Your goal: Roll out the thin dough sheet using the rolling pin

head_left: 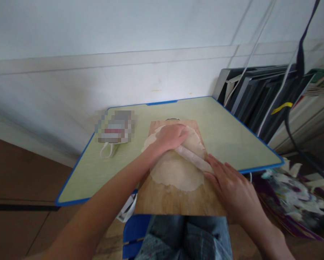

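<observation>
Across the wooden board (178,206) lay the dough sheet (175,173), with the rolling pin (193,157) slanting over it towards the board's right edge. My left hand (171,138) covered the pin's far end; I could not tell how tightly its fingers curled. My right hand (232,184) rested on the near end, fingers extended, thumb parted.

We note the dough (175,175) on the board (175,206), which sits partly on the table (229,137), overhanging its six o'clock edge. The rolling pin (193,158) crosses the dough, left hand (173,135) toward ten, right hand (228,182) at four. From the board we log the wall (151,29) at twelve, panels (259,97) at two.
</observation>
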Demonstrator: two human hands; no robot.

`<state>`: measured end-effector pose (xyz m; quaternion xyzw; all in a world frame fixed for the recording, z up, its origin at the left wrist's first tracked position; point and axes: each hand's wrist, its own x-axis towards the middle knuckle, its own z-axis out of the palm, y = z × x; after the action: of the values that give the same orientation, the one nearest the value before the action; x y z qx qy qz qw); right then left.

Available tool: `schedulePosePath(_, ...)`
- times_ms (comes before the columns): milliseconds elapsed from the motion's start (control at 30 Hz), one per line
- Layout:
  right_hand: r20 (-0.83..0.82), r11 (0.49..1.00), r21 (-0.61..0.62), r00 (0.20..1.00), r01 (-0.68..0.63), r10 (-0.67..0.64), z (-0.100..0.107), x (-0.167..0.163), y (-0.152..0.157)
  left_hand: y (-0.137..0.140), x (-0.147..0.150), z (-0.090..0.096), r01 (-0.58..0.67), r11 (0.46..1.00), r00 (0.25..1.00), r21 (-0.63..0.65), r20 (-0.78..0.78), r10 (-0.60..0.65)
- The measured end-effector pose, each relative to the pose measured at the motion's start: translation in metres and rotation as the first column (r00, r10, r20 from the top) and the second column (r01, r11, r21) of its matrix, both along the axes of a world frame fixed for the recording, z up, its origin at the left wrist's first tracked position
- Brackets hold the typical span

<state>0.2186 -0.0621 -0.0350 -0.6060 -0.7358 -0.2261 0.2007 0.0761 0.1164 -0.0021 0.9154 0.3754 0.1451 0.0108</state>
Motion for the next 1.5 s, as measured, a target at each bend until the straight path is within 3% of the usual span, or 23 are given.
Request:
schedulePosePath(133,0.038,0.999,0.021,0.998,-0.047,0.046,0.0,-0.007,-0.004,-0.019,-0.023,-0.007,-0.002,0.999,1.0,0.034,0.026,0.001)
schedulePosePath(233,0.026,0.998,-0.004,0.998,-0.058,0.058,-0.002,-0.004,-0.001,-0.021,-0.024,-0.007,-0.007,0.999,1.0,0.035,0.027,0.006)
schedulePosePath(433,-0.058,0.996,-0.085,0.998,-0.011,0.006,-0.001,0.008,0.008,0.001,0.006,0.002,-0.06,0.998,0.998,-0.021,-0.002,0.06)
schedulePosePath(733,0.025,0.982,-0.174,0.997,0.07,-0.066,0.004,0.012,0.013,0.019,0.039,0.011,-0.104,0.992,0.995,-0.073,-0.01,0.104)
schedulePosePath(900,0.054,0.984,-0.168,0.998,0.053,-0.044,0.008,0.005,0.011,0.004,0.02,0.003,-0.13,0.991,0.992,-0.024,-0.008,0.129)
schedulePosePath(1100,-0.021,0.984,-0.174,0.999,0.037,-0.041,0.006,0.003,0.012,-0.007,0.002,-0.005,0.012,1.0,1.0,0.003,-0.024,-0.012)
schedulePosePath(1333,-0.099,0.978,-0.206,0.993,0.037,-0.058,0.002,0.026,0.023,0.021,0.041,0.003,0.013,0.997,0.999,-0.076,-0.033,-0.015)
schedulePosePath(1500,-0.08,0.969,-0.238,0.993,0.062,-0.083,0.005,0.027,0.024,0.023,0.051,0.009,-0.029,0.994,0.999,-0.107,-0.046,0.024)
